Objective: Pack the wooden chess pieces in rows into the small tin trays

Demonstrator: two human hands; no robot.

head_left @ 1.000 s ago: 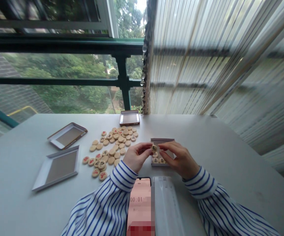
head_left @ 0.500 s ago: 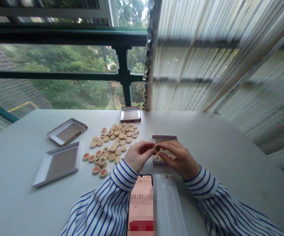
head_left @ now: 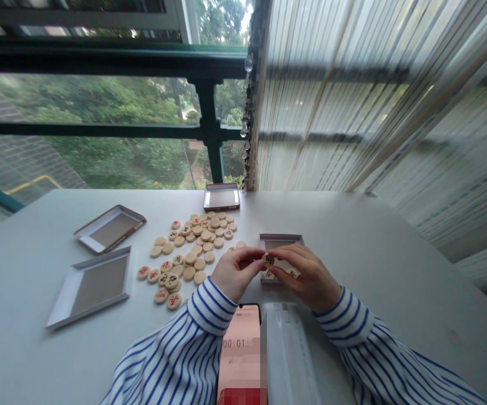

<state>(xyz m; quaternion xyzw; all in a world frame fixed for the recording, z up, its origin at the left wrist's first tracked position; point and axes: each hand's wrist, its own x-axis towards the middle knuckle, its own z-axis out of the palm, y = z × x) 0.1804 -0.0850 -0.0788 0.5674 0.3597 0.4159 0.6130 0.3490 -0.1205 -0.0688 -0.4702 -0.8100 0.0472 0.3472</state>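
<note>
A round wooden Chinese chess piece with a dark character is pinched between the fingertips of both hands. My left hand grips it from the left, closed on its edge. From the right, my right hand holds the same piece between thumb and fingers. Beneath them stands a shallow open box, partly hidden by my right hand; a few pieces with black characters lie in it. Left of my hands, many loose pieces are scattered and partly stacked, some face down, others showing red or black characters.
Two shallow box parts, a brown-edged tray and a pale tray, lie at the left. Another small tray stands by the window edge. A phone showing a timer and a clear plastic case lie between my forearms.
The held piece has turned slightly, so its character faces me more upright. Both hands still hold it over the box. The view has shifted a little.
</note>
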